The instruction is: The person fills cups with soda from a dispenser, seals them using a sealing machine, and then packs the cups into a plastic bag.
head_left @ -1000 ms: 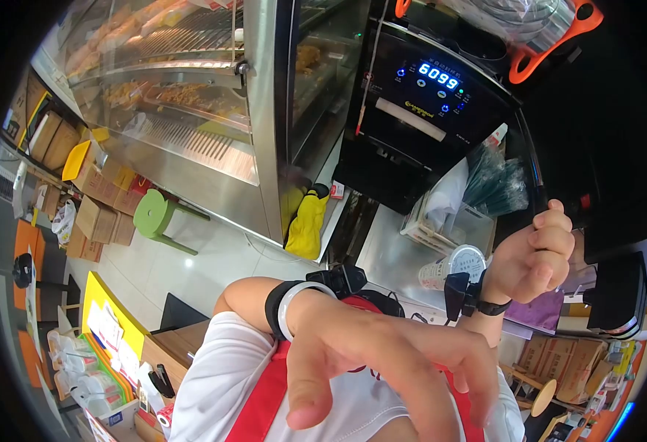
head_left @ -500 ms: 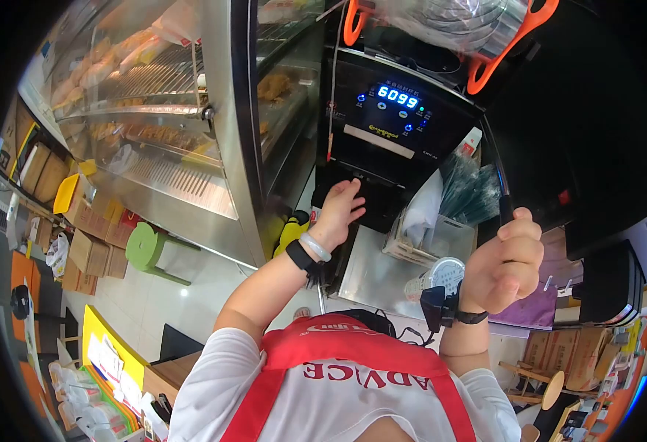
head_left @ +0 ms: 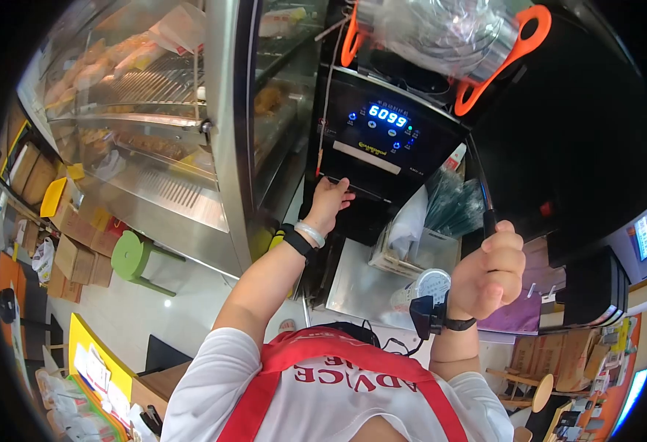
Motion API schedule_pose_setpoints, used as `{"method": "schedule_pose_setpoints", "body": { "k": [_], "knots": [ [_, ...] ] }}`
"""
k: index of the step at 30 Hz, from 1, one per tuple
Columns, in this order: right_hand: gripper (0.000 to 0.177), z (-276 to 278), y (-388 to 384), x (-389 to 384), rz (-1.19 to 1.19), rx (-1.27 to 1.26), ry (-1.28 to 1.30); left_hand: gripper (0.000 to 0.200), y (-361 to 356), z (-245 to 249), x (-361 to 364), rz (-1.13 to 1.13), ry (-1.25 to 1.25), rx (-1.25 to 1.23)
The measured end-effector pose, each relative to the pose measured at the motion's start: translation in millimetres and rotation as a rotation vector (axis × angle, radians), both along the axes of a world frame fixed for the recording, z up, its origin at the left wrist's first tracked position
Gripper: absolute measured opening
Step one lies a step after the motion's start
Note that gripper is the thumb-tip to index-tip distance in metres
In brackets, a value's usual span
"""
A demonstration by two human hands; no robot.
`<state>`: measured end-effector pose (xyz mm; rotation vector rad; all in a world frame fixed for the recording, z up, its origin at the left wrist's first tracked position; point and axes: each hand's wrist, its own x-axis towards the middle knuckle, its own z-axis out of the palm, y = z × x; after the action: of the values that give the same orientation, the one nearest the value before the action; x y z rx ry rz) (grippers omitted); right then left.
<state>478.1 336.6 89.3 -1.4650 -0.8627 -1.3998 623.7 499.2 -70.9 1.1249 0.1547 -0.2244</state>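
A black cup sealing machine (head_left: 371,158) stands ahead of me, its blue display reading 6099. My left hand (head_left: 329,202), with a watch and a pale bracelet at the wrist, is at the machine's lower front. Its fingers are slightly bent and apart, with nothing seen in them. On the right side, my right hand (head_left: 496,265) is wrapped around the black grip of the machine's lever (head_left: 490,219). A cup with a printed film lid (head_left: 432,283) stands on the metal counter (head_left: 353,283), just left of my right wrist.
To the left is a glass heated display cabinet (head_left: 224,147) with fried food. A white basket (head_left: 389,261) holds packs of clear and dark plastic beside the machine. Atop the machine sits a film roll with orange holders (head_left: 473,81). A green stool (head_left: 132,256) stands on the floor.
My left hand has moved in closer to the machine's lower front. My right hand keeps its hold on the lever. The whole view has shifted slightly.
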Motion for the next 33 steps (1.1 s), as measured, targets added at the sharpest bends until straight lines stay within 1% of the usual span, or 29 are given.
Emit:
{"method": "schedule_pose_setpoints", "body": {
  "k": [2, 4, 5, 6, 8, 9, 12, 13, 15, 16, 17, 18, 19, 21, 22, 24, 25, 26, 28, 29, 31, 32, 33],
  "knots": [
    [0.031, 6.9, -2.9, 3.1, 0.038, 0.001, -0.012, 0.018, 0.6, -1.1, -0.4, -0.008, -0.005, 0.020],
    [0.030, 46.1, -6.9, 7.6, 0.045, 0.032, 0.041, 0.019, -0.2, 2.3, -1.3, 0.001, 0.016, 0.072],
    [0.029, 65.0, -7.2, 16.4, 0.180, 0.050, 0.003, 0.020, 0.0, 4.9, -2.5, -0.004, 0.016, 0.087],
    [0.026, 79.6, -6.0, 20.9, 0.223, 0.124, 0.027, 0.020, 1.5, 6.5, -5.3, -0.008, 0.005, 0.089],
    [0.025, 105.2, -7.1, 24.3, 0.220, 0.119, 0.088, 0.020, 2.4, 9.5, -4.3, -0.037, 0.013, 0.103],
    [0.025, 116.8, -8.6, 28.2, 0.218, 0.111, 0.069, 0.021, 2.4, -0.1, 2.7, -0.042, 0.025, 0.109],
    [0.026, 155.8, -17.0, 46.8, 0.304, 0.234, 0.192, 0.021, 4.1, 3.1, 1.2, -0.052, 0.020, 0.139],
    [0.027, 172.5, -21.7, 58.5, 0.295, 0.258, 0.222, 0.021, 4.4, 7.1, -1.2, -0.055, 0.018, 0.145],
    [0.023, 199.7, -35.3, 87.4, 0.307, 0.279, 0.238, 0.021, 4.7, 0.6, 0.6, -0.061, 0.011, 0.132],
    [0.016, 210.8, -43.6, 100.6, 0.319, 0.263, 0.259, 0.021, 4.9, -2.0, 1.7, -0.072, 0.012, 0.121],
    [0.012, 219.7, -49.1, 113.8, 0.285, 0.285, 0.270, 0.019, 4.7, -1.3, 2.1, -0.071, 0.036, 0.129],
    [0.011, 226.5, -51.8, 125.7, 0.251, 0.304, 0.283, 0.017, 4.7, -2.0, 2.5, -0.083, 0.016, 0.104],
    [0.011, 230.8, -51.1, 134.6, 0.257, 0.295, 0.276, 0.016, 4.2, -2.2, 1.8, -0.075, 0.012, 0.107],
    [0.025, 232.6, -52.4, 151.4, 0.204, 0.336, 0.300, 0.015, 3.8, -1.2, 4.0, -0.062, 0.009, 0.105],
    [0.025, 230.4, -57.3, 159.1, 0.205, 0.332, 0.303, 0.017, 3.3, -0.3, 3.4, -0.052, 0.003, 0.079],
    [0.035, 224.2, -64.3, 169.6, 0.315, 0.295, 0.445, 0.018, 3.6, 1.5, 0.4, -0.043, 0.004, 0.050],
    [0.041, 221.4, -65.6, 173.5, 0.321, 0.307, 0.478, 0.018, 4.3, 3.4, -0.7, -0.041, -0.019, 0.036],
    [0.041, 218.7, -68.1, 175.8, 0.316, 0.308, 0.484, 0.017, 4.8, 5.5, -1.7, -0.039, -0.041, 0.021],
    [0.048, 213.7, -55.2, 167.9, 0.208, 0.441, 0.494, 0.017, 4.6, 7.6, -2.6, -0.032, -0.032, 0.017],
    [0.048, 209.7, -53.4, 163.1, 0.202, 0.443, 0.501, 0.016, 4.5, 8.0, -3.1, -0.022, -0.026, 0.014],
    [0.046, 199.7, -42.2, 143.0, 0.052, 0.290, 0.402, 0.016, 3.7, 6.2, -2.1, -0.020, -0.029, 0.019],
    [0.041, 192.0, -31.0, 126.3, 0.085, 0.301, 0.343, 0.015, 3.1, 5.0, -1.7, -0.013, -0.041, 0.025],
    [0.037, 180.7, -4.4, 100.8, 0.116, 0.312, 0.284, 0.015, 2.0, 0.3, 0.0, -0.009, -0.070, 0.011]
  ]
}}
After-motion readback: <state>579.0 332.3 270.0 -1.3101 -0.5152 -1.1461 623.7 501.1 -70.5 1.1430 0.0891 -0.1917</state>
